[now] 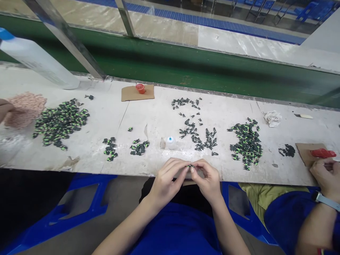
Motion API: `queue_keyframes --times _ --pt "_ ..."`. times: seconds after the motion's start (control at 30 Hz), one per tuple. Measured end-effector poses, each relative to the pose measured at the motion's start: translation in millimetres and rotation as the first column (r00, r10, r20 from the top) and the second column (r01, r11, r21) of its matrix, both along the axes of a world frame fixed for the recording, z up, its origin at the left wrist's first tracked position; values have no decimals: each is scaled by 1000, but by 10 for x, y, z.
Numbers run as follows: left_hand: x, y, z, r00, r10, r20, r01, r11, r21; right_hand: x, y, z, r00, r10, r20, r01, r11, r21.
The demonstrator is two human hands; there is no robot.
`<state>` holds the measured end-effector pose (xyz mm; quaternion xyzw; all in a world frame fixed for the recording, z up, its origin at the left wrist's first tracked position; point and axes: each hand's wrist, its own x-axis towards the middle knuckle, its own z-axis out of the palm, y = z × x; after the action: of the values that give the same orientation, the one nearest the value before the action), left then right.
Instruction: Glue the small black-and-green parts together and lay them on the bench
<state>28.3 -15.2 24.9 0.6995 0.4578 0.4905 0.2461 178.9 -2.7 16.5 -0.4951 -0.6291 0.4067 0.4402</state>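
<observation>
My left hand (170, 177) and my right hand (205, 176) meet at the front edge of the table. Between their pinched fingertips is a small black and green part (190, 166), mostly covered by the fingers, and both hands grip it. Just beyond them stands a small white bottle (171, 142) with a blue tip. Loose slim black pieces (196, 136) lie scattered past my right hand. A small cluster of black and green parts (139, 147) sits to the left of the bottle, with another group (110, 148) farther left.
Larger heaps of black and green parts lie left (61, 122) and right (247, 143). A red cup (140, 88) rests on cardboard (127, 93). A large white bottle (39, 60) stands back left. Co-workers' hands (326, 175) appear at both sides; a green wall (186, 67) runs behind.
</observation>
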Motion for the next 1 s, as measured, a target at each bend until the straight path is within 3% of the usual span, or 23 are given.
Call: queue_keyframes --times 0.1,0.2,0.37,0.53,0.63,0.73,0.8,0.87,0.93,1.0 --pt "-4 26 -55 1000 -10 -29 10 1000 9 3 6 -43 992 5 -127 -31 979 -202" --pt "-19 41 -85 999 -18 -36 19 999 34 6 11 -53 974 4 -227 -79 944 -321" --pt "-58 67 -102 998 -49 -38 50 998 34 9 20 -33 956 -15 -292 -108 911 -399" --pt "-35 72 -110 998 -69 -8 69 997 19 -33 -10 -46 961 -30 -273 -83 915 -395" --pt "-11 6 -142 999 -35 7 35 999 -27 35 -12 -109 974 -47 -222 -30 943 -331" --pt "-108 -74 -200 992 119 -34 -119 993 -12 305 69 -176 965 -256 -54 239 947 -213" --pt "-278 -89 -240 955 285 -77 -284 958 32 554 168 -190 850 -512 121 522 850 -67" --pt "-501 -54 -275 878 458 -139 -454 889 64 752 268 -174 643 -719 263 717 686 123" --pt "-721 31 -311 791 574 -211 -574 816 69 807 335 -140 492 -793 359 737 599 314" --pt "-895 154 -357 747 600 -285 -605 792 82 692 355 -107 480 -781 399 676 620 398"
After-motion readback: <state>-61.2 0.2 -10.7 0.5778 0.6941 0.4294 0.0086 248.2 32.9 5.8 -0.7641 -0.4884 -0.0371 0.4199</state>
